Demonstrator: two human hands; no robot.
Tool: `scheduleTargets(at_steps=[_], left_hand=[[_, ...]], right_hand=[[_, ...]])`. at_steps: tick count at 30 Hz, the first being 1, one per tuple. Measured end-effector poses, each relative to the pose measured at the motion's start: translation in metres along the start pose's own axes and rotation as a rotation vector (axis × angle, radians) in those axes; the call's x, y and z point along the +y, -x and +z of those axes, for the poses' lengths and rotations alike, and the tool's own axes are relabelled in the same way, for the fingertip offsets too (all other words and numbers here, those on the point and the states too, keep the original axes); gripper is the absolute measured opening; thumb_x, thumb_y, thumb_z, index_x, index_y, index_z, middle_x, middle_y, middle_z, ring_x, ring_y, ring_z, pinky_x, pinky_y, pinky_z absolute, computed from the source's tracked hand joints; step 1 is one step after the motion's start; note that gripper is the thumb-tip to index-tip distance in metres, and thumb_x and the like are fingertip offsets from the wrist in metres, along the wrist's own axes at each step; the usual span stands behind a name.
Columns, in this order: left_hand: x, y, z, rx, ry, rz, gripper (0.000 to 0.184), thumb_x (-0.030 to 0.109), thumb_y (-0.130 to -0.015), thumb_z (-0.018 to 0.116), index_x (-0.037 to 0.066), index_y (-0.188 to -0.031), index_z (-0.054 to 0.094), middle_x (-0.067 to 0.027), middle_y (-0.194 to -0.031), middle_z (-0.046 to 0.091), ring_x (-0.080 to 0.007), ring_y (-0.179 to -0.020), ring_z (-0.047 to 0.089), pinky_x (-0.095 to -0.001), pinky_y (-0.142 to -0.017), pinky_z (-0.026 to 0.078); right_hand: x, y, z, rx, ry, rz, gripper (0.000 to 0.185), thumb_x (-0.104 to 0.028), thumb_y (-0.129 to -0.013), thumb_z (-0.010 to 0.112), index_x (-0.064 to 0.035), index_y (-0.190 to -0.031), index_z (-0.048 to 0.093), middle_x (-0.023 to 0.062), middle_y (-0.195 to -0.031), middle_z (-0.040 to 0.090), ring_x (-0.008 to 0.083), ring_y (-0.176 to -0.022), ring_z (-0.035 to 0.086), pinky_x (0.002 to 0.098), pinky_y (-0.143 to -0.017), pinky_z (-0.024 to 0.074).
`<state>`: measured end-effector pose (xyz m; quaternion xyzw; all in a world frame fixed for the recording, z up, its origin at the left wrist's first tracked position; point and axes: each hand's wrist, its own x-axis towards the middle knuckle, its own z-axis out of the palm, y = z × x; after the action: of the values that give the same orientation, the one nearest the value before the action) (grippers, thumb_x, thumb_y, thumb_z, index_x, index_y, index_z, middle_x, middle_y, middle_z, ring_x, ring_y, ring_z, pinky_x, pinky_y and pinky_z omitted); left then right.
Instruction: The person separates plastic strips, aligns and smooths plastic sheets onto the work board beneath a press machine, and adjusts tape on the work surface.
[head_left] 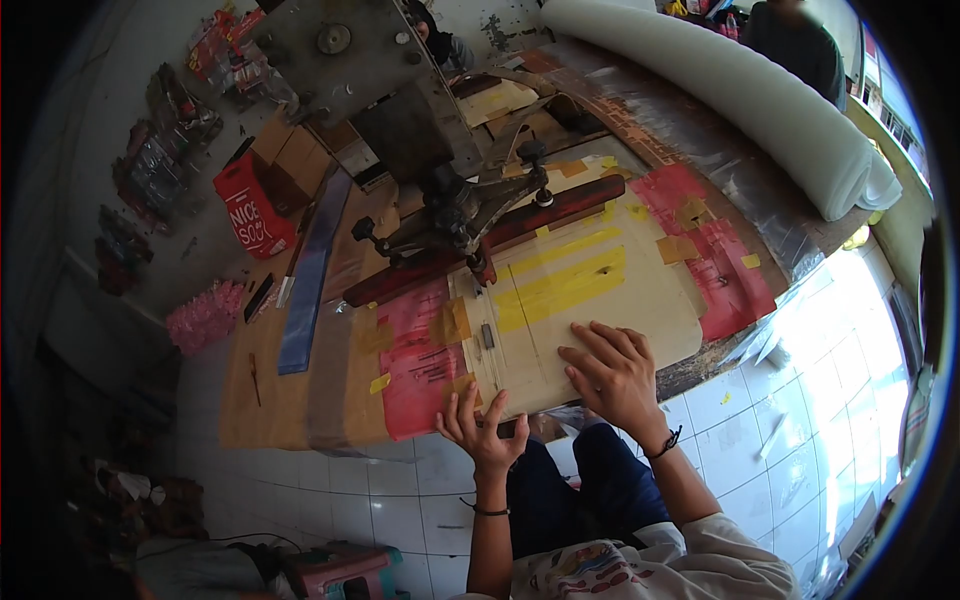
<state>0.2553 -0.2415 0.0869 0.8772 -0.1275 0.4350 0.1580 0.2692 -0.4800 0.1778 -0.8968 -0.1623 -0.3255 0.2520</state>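
Both hands are at the front edge of a pale board (650, 320) that has yellow strips across it. My left hand (484, 428) is at the board's lower left corner, fingers spread, beside a red taped patch (415, 375). My right hand (615, 378) lies on the board's lower right part with its fingers apart. Neither hand holds anything that I can see. A small grey piece (488, 336) sits on the board's left part. Beyond the hands, a dark machine head (465, 215) carries a long dark red bar (570, 205) over the board's far side.
Another red patch (725, 270) lies right of the board. A blue strip (305, 320) and a red bag (255, 212) are on the left. A white foam roll (740, 95) lies at the back right. Two people (795, 45) are partly visible at the back.
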Motion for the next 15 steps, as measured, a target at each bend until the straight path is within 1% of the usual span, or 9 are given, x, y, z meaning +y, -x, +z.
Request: scheduleTargets(at_steps=[11,14,15], left_hand=[[0.0019,-0.0022,-0.0044,-0.023,0.013,0.000,0.046,0.049,-0.089,0.067,0.029,-0.131,0.066,-0.0105,-0.151,0.051,-0.0379,-0.144,0.039,-0.0619,-0.120,0.015],[0.0029,-0.0024,-0.0052,-0.028,0.050,-0.032,0.045,0.052,-0.090,0.068,0.032,-0.130,0.068,-0.0087,-0.151,0.053,-0.0348,-0.145,0.038,-0.0595,-0.122,0.012],[0.0027,-0.0029,-0.0063,-0.034,0.040,-0.022,0.046,0.051,-0.089,0.068,0.030,-0.131,0.067,-0.0093,-0.151,0.052,-0.0361,-0.144,0.038,-0.0605,-0.121,0.013]], right_hand=[[-0.0009,0.0013,0.0012,0.019,-0.004,0.010,0.022,-0.026,-0.092,0.071,-0.0199,-0.113,0.076,0.0054,-0.133,0.069,0.0259,-0.123,0.063,0.0446,-0.106,0.0439],[-0.0018,0.0023,0.0022,0.028,-0.003,0.014,0.022,-0.025,-0.092,0.071,-0.0194,-0.113,0.076,0.0054,-0.132,0.069,0.0259,-0.122,0.063,0.0443,-0.106,0.0436],[-0.0018,0.0022,0.0025,0.031,0.001,0.012,0.022,-0.025,-0.092,0.071,-0.0192,-0.113,0.076,0.0053,-0.132,0.069,0.0259,-0.122,0.063,0.0442,-0.105,0.0436]])
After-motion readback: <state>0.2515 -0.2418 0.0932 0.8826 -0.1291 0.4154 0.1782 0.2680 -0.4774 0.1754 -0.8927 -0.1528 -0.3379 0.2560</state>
